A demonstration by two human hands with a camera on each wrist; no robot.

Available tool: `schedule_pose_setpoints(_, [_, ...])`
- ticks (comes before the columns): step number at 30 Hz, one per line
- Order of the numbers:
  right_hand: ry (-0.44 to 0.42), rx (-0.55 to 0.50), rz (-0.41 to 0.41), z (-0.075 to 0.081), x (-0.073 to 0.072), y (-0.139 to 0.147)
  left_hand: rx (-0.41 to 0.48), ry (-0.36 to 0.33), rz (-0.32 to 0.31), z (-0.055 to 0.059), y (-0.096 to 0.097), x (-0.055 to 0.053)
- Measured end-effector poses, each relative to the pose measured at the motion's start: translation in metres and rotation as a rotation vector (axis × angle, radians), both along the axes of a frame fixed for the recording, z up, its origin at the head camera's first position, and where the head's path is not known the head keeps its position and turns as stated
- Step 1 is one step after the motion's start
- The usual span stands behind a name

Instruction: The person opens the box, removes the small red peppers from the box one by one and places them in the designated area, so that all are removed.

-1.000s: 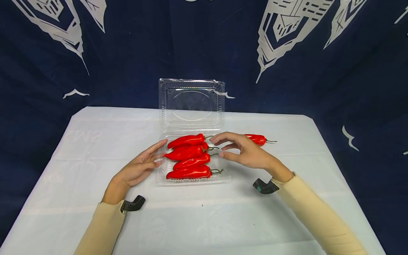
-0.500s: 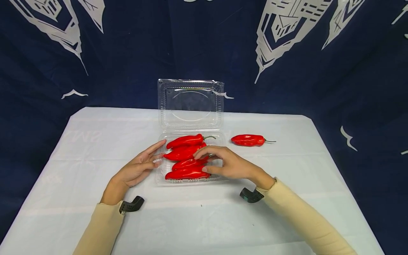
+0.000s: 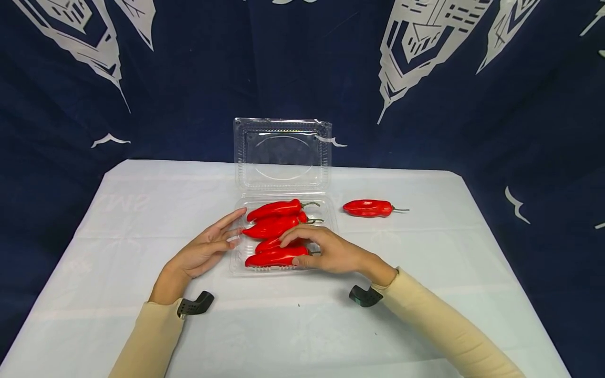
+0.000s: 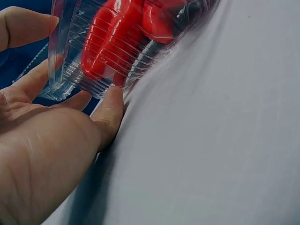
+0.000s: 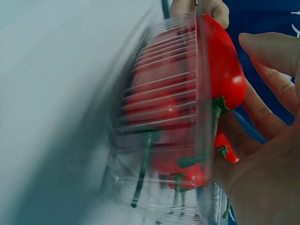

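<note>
A clear plastic clamshell box (image 3: pixel 329 206) lies with its lid raised at the back. Several red chili peppers (image 3: pixel 270 228) are laid across it, stems to the right. My left hand (image 3: pixel 200 253) is at the box's left side, fingers extended; in the left wrist view its thumb (image 4: pixel 110 110) touches the ribbed wall. My right hand (image 3: pixel 337 252) is over the front right of the box, around the stem end of the nearest pepper (image 3: pixel 271 257), thumb on the near side, fingers on the far side. It covers part of the pepper behind. A firm grip does not show.
One more red pepper (image 3: pixel 367 208) lies on the white-covered table (image 3: pixel 264 325), right of the box. The raised lid (image 3: pixel 283 155) stands before a dark blue patterned cloth (image 3: pixel 302 63) at the back.
My right hand has moved left and towards me, from the box's right side to over the nearest pepper. The left hand stays in place. The loose pepper on the right has come into full view.
</note>
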State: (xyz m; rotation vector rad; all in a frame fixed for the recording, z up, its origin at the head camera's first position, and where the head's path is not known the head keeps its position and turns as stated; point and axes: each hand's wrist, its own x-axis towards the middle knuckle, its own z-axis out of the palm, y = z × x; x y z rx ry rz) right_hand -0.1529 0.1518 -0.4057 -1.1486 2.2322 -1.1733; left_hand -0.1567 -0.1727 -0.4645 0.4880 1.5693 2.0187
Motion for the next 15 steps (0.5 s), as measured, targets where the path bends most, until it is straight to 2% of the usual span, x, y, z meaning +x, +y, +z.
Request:
schedule_pose_setpoints(7, [-0.006,-0.008,0.004,-0.0055,0.0014,-0.0013,-0.001,0.018,-0.01,-0.0033,-0.0007,-0.0009])
schedule_pose_setpoints(15, [0.031,-0.009,0.011,-0.0095,0.0018,-0.0039,0.011,-0.002,0.0,-0.0012,0.0004,0.0001])
